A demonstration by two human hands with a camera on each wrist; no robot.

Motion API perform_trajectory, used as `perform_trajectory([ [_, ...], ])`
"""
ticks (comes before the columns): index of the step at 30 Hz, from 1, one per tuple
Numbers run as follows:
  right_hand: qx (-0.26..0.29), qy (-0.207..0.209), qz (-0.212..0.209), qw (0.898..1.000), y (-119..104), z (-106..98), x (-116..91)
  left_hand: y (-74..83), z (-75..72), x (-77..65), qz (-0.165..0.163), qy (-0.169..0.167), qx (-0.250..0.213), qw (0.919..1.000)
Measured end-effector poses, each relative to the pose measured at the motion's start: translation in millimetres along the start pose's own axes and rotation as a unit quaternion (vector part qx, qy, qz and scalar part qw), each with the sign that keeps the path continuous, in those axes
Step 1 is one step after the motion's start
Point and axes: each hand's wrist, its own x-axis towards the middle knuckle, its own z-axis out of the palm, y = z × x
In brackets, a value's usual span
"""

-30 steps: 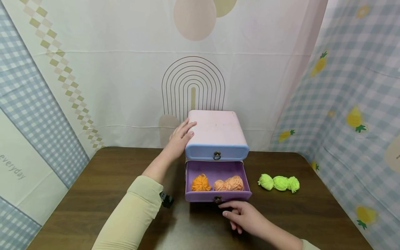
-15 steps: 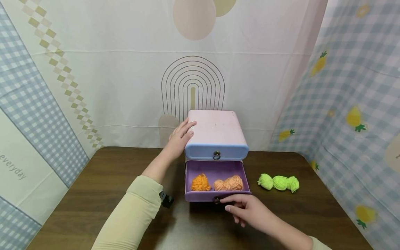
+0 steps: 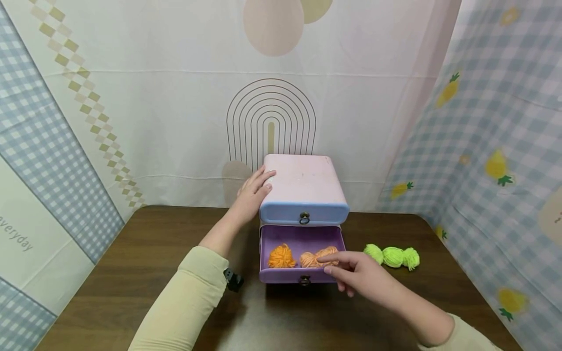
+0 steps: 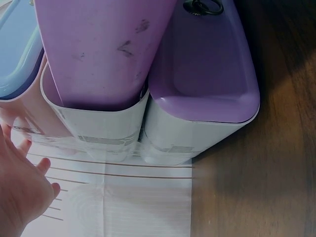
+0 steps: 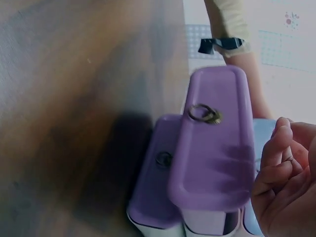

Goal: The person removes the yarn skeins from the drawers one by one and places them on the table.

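Observation:
A small drawer cabinet [image 3: 303, 180] with a pink top stands on the table. Its blue top drawer [image 3: 281, 213] is closed, while the purple middle drawer [image 3: 274, 277] is pulled out. Inside that drawer lie an orange yarn ball [image 3: 281, 256] and a peach yarn skein [image 3: 310, 260]. My left hand [image 3: 253, 192] rests on the cabinet's upper left side, fingers spread over the edge. Above the drawer's front right rim hovers my right hand [image 3: 357, 274], index finger extended and overlapping the peach yarn; its other fingers bend loosely with nothing in them.
A bright green yarn skein [image 3: 392, 257] lies on the brown table [image 3: 184, 292], right of the cabinet. A lower purple drawer [image 5: 155, 182] is closed beneath the pulled-out one. Printed cloth [image 3: 184, 122] hangs behind and along both sides.
My right hand has risen from the ring handle of the purple drawer to above the drawer's right front. The left hand and the drawer have stayed in place.

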Motion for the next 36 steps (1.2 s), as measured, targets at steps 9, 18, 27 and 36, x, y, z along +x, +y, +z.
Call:
perform_trajectory([
  [9, -0.016, 0.002, 0.005, 1.0, -3.2, -17.0, 8.9, -0.4, 0.5, 0.1, -0.004, -0.001, 0.003, 1.0],
  [18, -0.081, -0.016, 0.015, 0.996, -0.3, -29.4, 25.5, -0.4, 1.2, 0.2, -0.003, 0.001, -0.003, 1.0],
  [27, -0.135, -0.065, 0.034, 0.988, 0.3, -32.0, 42.7, -0.4, 0.5, -0.6, 0.0, 0.002, -0.003, 1.0],
  [36, -0.229, -0.093, 0.039, 0.968, -2.0, -30.6, 59.1, 0.5, 0.6, -0.5, -0.001, 0.004, -0.005, 1.0],
])
